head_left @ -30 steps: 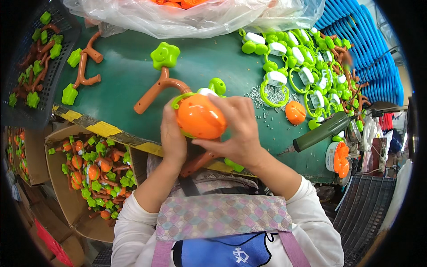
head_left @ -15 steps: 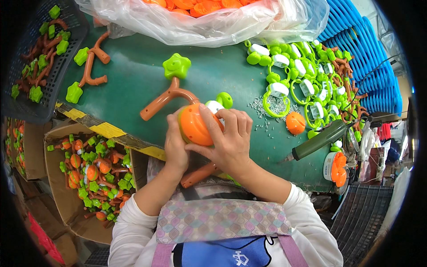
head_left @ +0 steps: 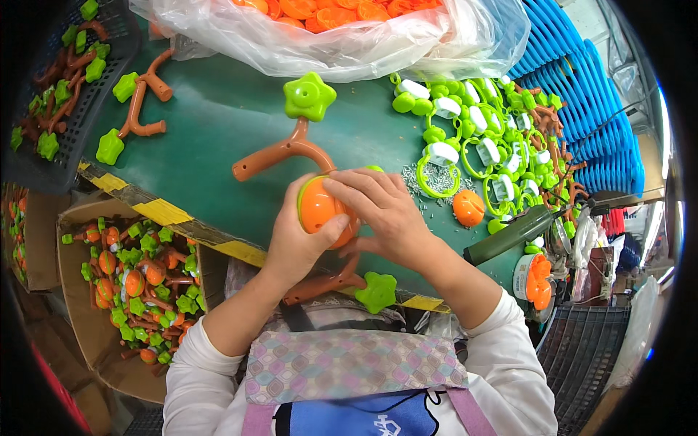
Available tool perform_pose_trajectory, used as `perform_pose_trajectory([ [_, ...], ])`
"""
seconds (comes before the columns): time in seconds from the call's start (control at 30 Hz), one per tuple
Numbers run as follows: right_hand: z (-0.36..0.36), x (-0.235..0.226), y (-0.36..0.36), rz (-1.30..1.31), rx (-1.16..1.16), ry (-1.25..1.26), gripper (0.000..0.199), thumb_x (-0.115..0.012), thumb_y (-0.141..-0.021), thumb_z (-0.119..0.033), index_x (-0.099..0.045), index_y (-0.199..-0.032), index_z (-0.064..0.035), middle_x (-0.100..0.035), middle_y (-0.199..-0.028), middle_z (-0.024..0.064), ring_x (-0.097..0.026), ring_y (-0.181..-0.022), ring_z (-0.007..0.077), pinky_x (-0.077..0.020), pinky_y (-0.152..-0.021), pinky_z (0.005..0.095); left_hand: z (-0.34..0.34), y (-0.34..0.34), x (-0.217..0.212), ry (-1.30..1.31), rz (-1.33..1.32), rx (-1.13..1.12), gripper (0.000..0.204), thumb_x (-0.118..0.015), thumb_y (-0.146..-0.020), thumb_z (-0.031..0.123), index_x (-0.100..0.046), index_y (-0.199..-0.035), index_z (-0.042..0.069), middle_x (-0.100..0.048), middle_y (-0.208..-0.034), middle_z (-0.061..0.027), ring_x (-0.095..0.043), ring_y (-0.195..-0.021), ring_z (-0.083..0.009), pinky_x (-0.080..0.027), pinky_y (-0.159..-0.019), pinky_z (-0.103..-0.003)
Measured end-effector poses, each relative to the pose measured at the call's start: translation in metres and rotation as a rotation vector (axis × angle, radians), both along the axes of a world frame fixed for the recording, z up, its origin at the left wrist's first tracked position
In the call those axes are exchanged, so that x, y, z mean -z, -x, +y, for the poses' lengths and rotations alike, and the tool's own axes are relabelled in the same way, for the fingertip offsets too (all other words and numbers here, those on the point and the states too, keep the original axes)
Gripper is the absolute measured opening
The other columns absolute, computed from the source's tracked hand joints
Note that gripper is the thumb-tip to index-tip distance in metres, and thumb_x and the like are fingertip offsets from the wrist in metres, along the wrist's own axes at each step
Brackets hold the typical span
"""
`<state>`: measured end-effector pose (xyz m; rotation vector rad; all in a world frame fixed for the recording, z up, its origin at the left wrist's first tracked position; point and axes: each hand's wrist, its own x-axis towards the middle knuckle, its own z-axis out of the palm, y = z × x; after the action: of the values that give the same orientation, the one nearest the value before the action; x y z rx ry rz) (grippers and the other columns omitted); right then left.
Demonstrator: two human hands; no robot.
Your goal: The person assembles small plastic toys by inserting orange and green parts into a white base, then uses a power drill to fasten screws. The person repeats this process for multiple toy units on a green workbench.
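Between my hands is a toy of brown plastic branches with a round orange shell [head_left: 318, 206] at its middle. My left hand [head_left: 294, 236] grips the shell from the left, its thumb pressed on the front. My right hand [head_left: 385, 214] wraps it from the right, fingers over the top. One brown branch [head_left: 280, 152] reaches away from me and ends in a green star-shaped piece [head_left: 309, 97]. Another branch [head_left: 320, 288] points toward me, with a second green star [head_left: 376, 292] at the table edge. The shell's right side is hidden by my right hand.
Green rings with white blocks [head_left: 443, 154] are heaped at the right, beside scattered small screws [head_left: 435, 178] and an orange shell half [head_left: 468, 208]. A dark green power screwdriver [head_left: 509, 236] lies there. A branch piece [head_left: 135, 109] rests left; a carton [head_left: 80, 291] holds finished-looking toys.
The toy has turned in my hands, and the near green star now shows fully. My right hand has shifted over the shell; my left thumb now presses its front.
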<state>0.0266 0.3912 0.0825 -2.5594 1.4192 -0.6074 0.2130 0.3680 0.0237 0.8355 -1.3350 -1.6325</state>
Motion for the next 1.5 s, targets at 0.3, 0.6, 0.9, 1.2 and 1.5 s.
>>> perform_pose_trajectory([
  [0.3,0.000,0.002,0.006,-0.051,0.003,-0.188,0.089,-0.091,-0.059,-0.029,-0.054,-0.138,-0.0105,-0.055,-0.135,0.0082,-0.052,-0.121,0.0293,-0.0419,-0.097,0.0427,0.001,0.000,0.007,-0.101,0.056,0.044,0.060,-0.073,-0.091,0.025,-0.044,-0.137,-0.001,-0.057,-0.121,-0.0106,-0.058,-0.111,-0.0171,-0.049,-0.096,-0.033],
  [0.6,0.032,-0.003,0.083,-0.499,0.455,-0.057,0.045,-0.082,-0.077,-0.012,-0.067,-0.119,-0.0074,-0.068,-0.109,0.0110,-0.067,-0.097,0.0272,-0.0556,-0.083,0.0368,-0.006,-0.007,0.003,-0.180,-0.063,-0.049,0.062,-0.074,-0.088,0.037,-0.051,-0.132,0.001,-0.061,-0.119,-0.0106,-0.062,-0.106,-0.0180,-0.051,-0.095,-0.034],
  [0.9,0.081,0.040,0.111,0.086,0.531,-0.187,0.013,-0.075,-0.081,-0.011,-0.066,-0.088,-0.0049,-0.062,-0.084,0.0104,-0.063,-0.086,0.0316,-0.0518,-0.075,0.0419,0.002,0.014,-0.003,-0.179,-0.109,0.020,0.062,-0.072,-0.090,0.037,-0.049,-0.134,0.000,-0.060,-0.120,-0.0108,-0.061,-0.108,-0.0178,-0.050,-0.097,-0.034],
  [1.2,0.069,0.035,0.100,-0.222,0.452,-0.284,0.008,-0.074,-0.082,-0.004,-0.069,-0.087,-0.0016,-0.069,-0.081,0.0098,-0.069,-0.078,0.0259,-0.0557,-0.072,0.0359,-0.001,0.012,0.001,-0.032,-0.299,0.111,0.060,-0.073,-0.089,0.031,-0.049,-0.134,-0.001,-0.059,-0.120,-0.0103,-0.059,-0.109,-0.0171,-0.048,-0.098,-0.033],
  [1.5,0.074,0.040,0.013,-0.874,0.369,-0.475,0.010,-0.076,-0.086,-0.003,-0.072,-0.095,-0.0009,-0.071,-0.087,0.0053,-0.066,-0.078,0.0121,-0.0537,-0.074,0.0281,-0.002,0.012,-0.011,-0.109,-0.265,0.164,0.060,-0.074,-0.090,0.033,-0.050,-0.135,0.001,-0.060,-0.120,-0.0088,-0.058,-0.109,-0.0159,-0.048,-0.097,-0.032],
])
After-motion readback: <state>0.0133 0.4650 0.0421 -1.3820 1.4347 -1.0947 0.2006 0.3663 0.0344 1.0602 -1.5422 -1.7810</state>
